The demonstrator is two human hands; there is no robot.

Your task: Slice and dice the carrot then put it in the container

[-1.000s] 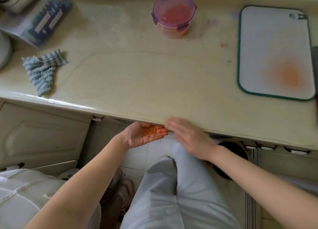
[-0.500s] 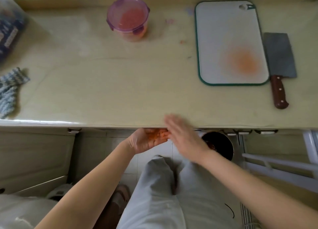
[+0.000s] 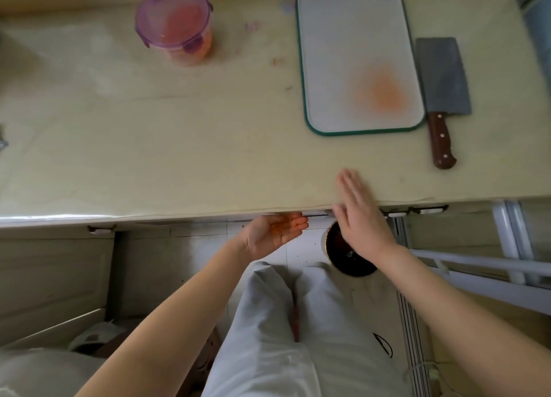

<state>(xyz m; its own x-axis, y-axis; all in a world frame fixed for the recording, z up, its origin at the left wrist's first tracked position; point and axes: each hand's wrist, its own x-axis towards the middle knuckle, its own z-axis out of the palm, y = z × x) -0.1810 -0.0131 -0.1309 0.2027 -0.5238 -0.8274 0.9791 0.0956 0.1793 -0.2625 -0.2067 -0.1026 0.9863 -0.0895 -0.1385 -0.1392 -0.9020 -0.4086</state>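
Left hand (image 3: pixel 275 235): cupped palm-up below the pale beige stone tabletop (image 3: pixel 185 146) edge, cradling small orange carrot bits (image 3: pixel 287 225); right hand (image 3: pixel 362 217): flat, fingers straight, empty, at that edge.

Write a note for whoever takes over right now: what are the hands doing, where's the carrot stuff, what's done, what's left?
Left hand: open, cupped palm-up just below the counter edge, carrot bits lying in it.
Right hand: open, flat at the counter edge, holding nothing.
Container: lid on, orange carrot inside, at the counter's back.
Cutting board: bare but for an orange stain; cleaver lies to its right.
Done: dicing and filling, it seems.
Left: probably dealing with the bits in the palm and the scraps near the board.
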